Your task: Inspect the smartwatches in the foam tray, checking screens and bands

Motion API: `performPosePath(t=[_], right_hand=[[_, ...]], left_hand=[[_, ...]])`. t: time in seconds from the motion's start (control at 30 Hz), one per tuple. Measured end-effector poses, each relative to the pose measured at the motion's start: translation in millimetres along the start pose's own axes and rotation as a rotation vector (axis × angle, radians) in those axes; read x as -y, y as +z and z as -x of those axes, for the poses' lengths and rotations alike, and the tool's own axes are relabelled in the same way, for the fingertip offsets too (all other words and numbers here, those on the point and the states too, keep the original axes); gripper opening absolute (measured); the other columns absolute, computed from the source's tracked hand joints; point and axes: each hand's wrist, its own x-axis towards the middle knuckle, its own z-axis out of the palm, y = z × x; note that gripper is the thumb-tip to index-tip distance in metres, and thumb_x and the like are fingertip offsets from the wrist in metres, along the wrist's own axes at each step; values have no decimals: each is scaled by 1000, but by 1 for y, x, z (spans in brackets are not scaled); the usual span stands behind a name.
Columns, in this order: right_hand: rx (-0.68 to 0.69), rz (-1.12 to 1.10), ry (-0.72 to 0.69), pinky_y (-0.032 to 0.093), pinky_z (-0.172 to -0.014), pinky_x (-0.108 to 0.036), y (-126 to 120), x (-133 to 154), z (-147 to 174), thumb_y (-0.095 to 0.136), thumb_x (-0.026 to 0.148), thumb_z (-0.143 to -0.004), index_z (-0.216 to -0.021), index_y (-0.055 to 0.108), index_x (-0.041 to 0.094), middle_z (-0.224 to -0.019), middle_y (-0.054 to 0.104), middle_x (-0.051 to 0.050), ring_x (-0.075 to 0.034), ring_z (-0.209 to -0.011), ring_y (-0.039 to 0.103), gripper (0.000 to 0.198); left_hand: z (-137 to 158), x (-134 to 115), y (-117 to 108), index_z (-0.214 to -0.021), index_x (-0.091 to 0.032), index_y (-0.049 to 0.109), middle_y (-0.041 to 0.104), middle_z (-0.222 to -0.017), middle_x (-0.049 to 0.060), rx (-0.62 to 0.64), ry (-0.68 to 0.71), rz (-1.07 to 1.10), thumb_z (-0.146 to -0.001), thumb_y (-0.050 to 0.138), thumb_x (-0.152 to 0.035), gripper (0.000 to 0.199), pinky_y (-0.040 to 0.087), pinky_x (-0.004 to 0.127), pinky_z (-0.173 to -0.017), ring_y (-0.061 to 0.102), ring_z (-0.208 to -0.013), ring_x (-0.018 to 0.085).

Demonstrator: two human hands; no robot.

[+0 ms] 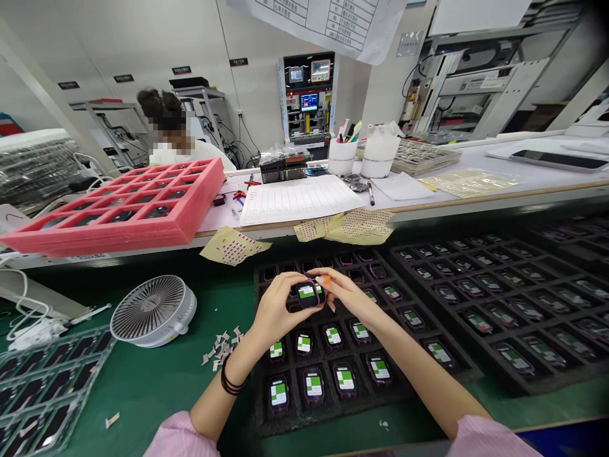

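In front of me, over a black foam tray (304, 416), a smartwatch (306, 294) without a strap is held up, its screen lit green and white. My left hand (281, 303) grips it by the left side, thumb below and fingers on top. At its right edge are the closed fingers of my right hand (343, 293), with a small orange piece (327, 280) at one finger. Another bit of lit screen shows just behind the watch; whether it is a second watch I cannot tell. Several similar lit watches (345, 379) lie in the tray's pockets beneath.
A second foam tray (490, 346) of watches lies to the right. At left are a grey fan (153, 311), small loose pieces (221, 348) and a clear plastic tray (52, 393). Above, a shelf carries a red foam tray (190, 219), papers (299, 200) and white cups (342, 157). Someone sits beyond.
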Motion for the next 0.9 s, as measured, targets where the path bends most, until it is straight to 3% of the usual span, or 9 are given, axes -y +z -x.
performPosePath(t=[0.13, 0.27, 0.43, 0.6, 0.9], right_hand=[[13, 169, -16, 43, -49, -24, 6, -4, 5, 51, 40, -88, -124, 52, 21, -84, 59, -1, -8, -51, 48, 41], [30, 244, -40, 50, -69, -30, 9, -4, 7, 58, 35, -85, -127, 51, 23, -91, 63, -3, -16, -75, 60, 44], [145, 3, -5, 47, -88, -35, 4, 6, 4, 70, 33, -74, -117, 59, 22, -103, 64, -4, -20, -98, 60, 46], [260, -201, 80, 45, -93, -37, 2, 12, 6, 78, 35, -65, -111, 65, 21, -102, 68, -6, -20, -98, 62, 50], [251, -226, 40, 47, -91, -39, 0, 10, 12, 79, 35, -67, -109, 66, 21, -100, 70, -7, -20, -92, 65, 47]], left_hand=[[4, 4, 8, -120, -21, 50, 60, -119, 10, 74, 46, -110, -77, 69, -26, 47, 51, 41, -92, 58, -109, 24], [7, 7, 11, -120, -17, 51, 63, -116, 12, 80, 105, -181, -75, 68, -17, 49, 54, 42, -87, 62, -104, 26], [4, 6, 3, -119, -18, 54, 67, -109, 11, -41, 217, -60, -72, 69, -18, 49, 54, 40, -84, 63, -98, 24], [1, -1, -3, -117, -20, 55, 69, -105, 9, -145, 278, 10, -68, 73, -22, 53, 52, 41, -81, 60, -93, 23], [3, -2, 0, -120, -22, 55, 67, -113, 10, -117, 265, 47, -68, 73, -20, 54, 51, 44, -89, 59, -109, 26]])
